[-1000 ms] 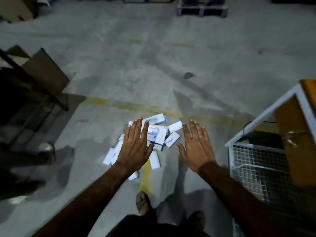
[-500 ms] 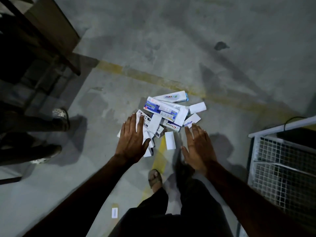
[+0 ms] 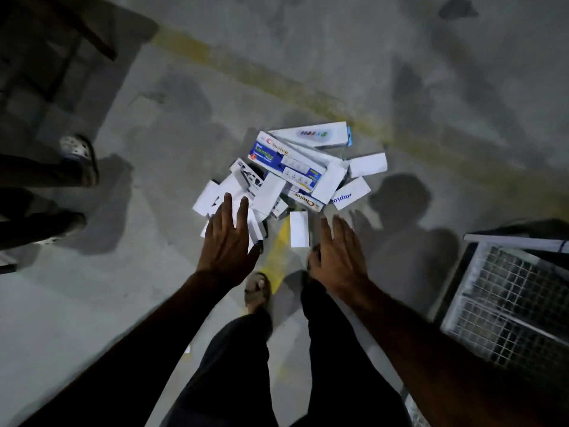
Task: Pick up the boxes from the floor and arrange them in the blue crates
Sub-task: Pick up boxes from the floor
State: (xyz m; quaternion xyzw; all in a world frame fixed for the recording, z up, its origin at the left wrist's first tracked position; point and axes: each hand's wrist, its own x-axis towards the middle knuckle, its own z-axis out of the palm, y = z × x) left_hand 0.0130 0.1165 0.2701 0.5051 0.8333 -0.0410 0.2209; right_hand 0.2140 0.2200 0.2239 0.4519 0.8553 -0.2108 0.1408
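Many small boxes [image 3: 286, 177] are heaped in a loose pile on the concrete floor [image 3: 308, 72], just below a faded yellow line [image 3: 308, 103] painted across it. Most boxes are shown white side up; one long box on top [image 3: 286, 163] is printed blue and white with the word "Choice", and another white one [image 3: 312, 135] is laid at the far edge of the pile. A single white box [image 3: 299, 229] is set apart at the near edge of the pile, on a short yellow stripe [image 3: 277, 257].

Both hands are held spread, palms down and holding nothing, on the near side of the pile. The left hand [image 3: 229, 241] is seen over the pile's near-left boxes, its fingers straight; whether contact is made cannot be told. The right hand [image 3: 338, 257] is held just right of the single box, apart from it.

A sandalled foot [image 3: 257, 291] is planted below the pile. A white wire cage [image 3: 508, 303] is seen well right of the pile, and another person's shoes [image 3: 78, 155] well left of it.
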